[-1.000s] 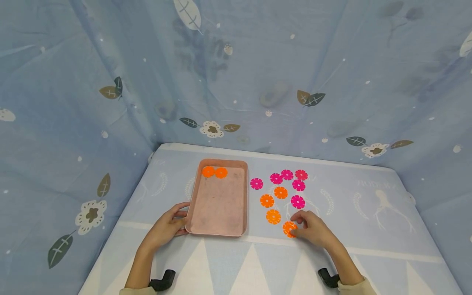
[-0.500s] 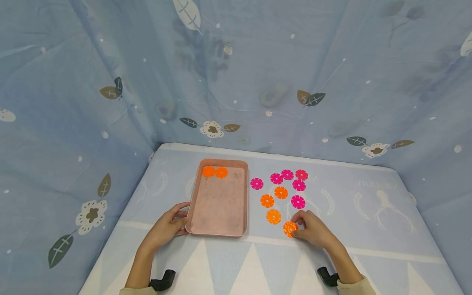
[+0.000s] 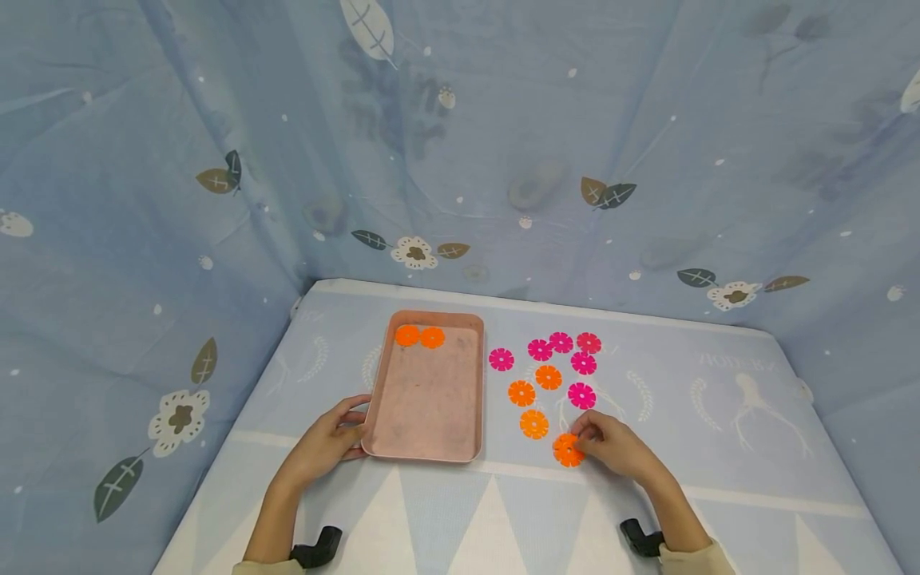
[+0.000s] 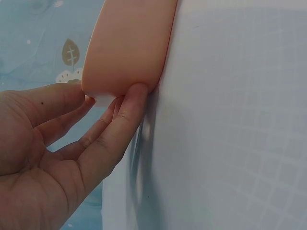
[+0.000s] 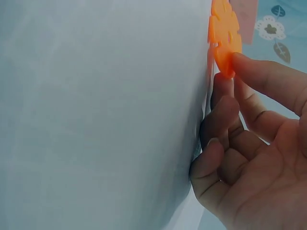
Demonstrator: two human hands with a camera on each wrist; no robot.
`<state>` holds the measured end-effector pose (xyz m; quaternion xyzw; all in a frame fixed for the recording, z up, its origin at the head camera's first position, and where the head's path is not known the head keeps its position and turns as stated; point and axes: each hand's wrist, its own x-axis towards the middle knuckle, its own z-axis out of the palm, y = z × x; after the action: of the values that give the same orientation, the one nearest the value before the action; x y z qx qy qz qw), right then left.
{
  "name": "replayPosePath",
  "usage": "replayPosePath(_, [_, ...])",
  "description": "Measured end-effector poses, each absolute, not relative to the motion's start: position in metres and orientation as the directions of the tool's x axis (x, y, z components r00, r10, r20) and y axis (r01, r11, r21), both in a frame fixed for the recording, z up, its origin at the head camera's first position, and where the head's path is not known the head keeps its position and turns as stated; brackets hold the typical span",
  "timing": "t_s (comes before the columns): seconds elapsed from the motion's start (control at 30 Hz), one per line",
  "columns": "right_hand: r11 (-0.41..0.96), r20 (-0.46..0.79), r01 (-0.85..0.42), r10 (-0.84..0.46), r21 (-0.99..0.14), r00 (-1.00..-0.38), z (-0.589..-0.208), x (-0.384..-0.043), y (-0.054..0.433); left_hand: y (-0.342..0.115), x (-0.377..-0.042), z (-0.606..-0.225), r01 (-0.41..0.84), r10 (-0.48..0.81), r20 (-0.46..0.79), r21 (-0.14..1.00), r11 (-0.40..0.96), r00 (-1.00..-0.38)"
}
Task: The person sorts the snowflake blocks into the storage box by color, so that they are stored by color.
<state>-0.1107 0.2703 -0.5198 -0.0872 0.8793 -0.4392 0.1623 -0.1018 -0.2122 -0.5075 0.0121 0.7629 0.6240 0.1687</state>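
My left hand (image 3: 325,442) grips the near-left corner of a shallow pink tray (image 3: 424,391). In the left wrist view, the thumb is at one edge of the tray wall (image 4: 132,48) and a fingertip at the other. Two orange notched discs (image 3: 407,335) lie side by side at the tray's far end. My right hand (image 3: 611,444) pinches another orange notched disc (image 3: 568,451) by its edge, thumb on one face and fingers behind. The right wrist view shows this disc (image 5: 224,33) nearly edge-on, close over the table.
Three more orange discs (image 3: 534,424) lie between the tray and my right hand. Several pink discs (image 3: 581,395) are scattered beyond them, two touching at the back. The table's patterned cloth (image 3: 719,447) stretches to the right, and a blue curtain (image 3: 503,144) hangs behind.
My right hand has closed from touching the near orange disc to pinching its right edge, and the disc has shifted slightly right and nearer. The left hand and tray stay put.
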Motion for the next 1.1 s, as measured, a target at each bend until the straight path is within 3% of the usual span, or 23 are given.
replayPosePath(0.5, [0.434,-0.263,0.132,-0.257,-0.891,-0.93,-0.515,-0.121,0.271,-0.21,-0.103,-0.51,-0.202,0.204,-0.253,0.949,0.241,-0.946])
replayPosePath(1.1, [0.129,-0.272,0.25,-0.2,-0.96,-0.941,-0.503,-0.178,0.203,-0.212,-0.101,-0.506,-0.209,0.225,-0.258,0.953,0.22,-0.939])
